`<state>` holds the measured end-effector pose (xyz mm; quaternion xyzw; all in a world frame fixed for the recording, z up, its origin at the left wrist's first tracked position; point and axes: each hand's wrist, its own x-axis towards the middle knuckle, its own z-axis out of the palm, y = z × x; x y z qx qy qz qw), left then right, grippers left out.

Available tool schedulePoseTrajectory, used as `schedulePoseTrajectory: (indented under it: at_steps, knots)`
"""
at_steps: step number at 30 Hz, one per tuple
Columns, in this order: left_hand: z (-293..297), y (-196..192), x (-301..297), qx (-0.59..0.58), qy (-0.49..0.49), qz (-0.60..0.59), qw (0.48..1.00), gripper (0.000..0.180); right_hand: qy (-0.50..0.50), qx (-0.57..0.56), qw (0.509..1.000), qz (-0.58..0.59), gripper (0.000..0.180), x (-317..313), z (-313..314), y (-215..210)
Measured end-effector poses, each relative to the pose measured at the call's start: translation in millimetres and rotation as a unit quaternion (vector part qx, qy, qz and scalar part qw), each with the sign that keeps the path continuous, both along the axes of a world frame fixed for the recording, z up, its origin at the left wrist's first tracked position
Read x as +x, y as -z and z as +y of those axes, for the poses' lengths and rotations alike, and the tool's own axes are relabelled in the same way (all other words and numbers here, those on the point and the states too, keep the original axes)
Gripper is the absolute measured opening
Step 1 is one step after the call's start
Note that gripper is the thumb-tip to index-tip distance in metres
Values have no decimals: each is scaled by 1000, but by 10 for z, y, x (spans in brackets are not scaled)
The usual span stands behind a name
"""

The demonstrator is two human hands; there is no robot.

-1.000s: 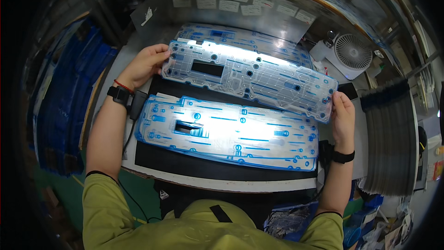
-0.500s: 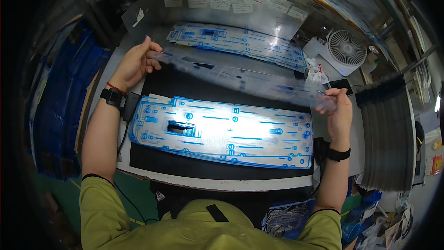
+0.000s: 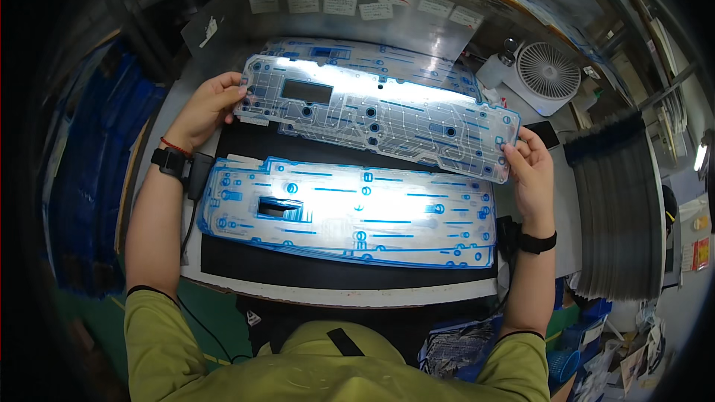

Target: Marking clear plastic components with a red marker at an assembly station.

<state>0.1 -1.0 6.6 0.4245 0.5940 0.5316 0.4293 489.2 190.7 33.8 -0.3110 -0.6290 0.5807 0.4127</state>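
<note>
My left hand (image 3: 206,110) pinches the left end of a clear keyboard membrane sheet (image 3: 406,120). Its right end is between the thumb and fingers of my right hand (image 3: 533,173). Fine pale circuit lines, blue marks and a rectangular cut-out show on the tilted sheet. Nearer to me, a stack of similar blue-edged membrane sheets (image 3: 350,212) lies on a black mat (image 3: 246,253), glare across its middle. Behind the held sheet is another stack of such sheets (image 3: 436,71), partly covered by it.
At the back right stands a white fan (image 3: 549,74). A clear upright panel with paper labels (image 3: 303,4) spans the back. Many thin sheets hang in a grey row (image 3: 614,212) at the right; blue sheets (image 3: 93,186) are stacked at the left. A cable (image 3: 195,316) runs down at the left.
The held membrane sheet was seen blurred and nearly edge-on; now its broad face is turned toward me. Both hands still hold its ends. The stacks lie as before.
</note>
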Motion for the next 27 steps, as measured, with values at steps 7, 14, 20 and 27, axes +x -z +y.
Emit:
schedulePoseTrajectory:
  at_steps: [7, 14, 20, 27]
  knots:
    - [-23, -23, 42, 8, 21, -13, 1000, 23, -47, -50, 996, 58, 39, -51, -63, -59]
    - [-15, -27, 55, -1, 9, -15, 1000, 22, -76, -80, 992, 66, 45, -15, -25, -62]
    - [-14, -12, 25, -9, 18, -11, 1000, 21, -74, -93, 990, 80, 48, -23, -30, -54]
    - [-13, -30, 58, -13, 7, -9, 1000, 20, -101, -87, 989, 71, 50, 1, -34, -53]
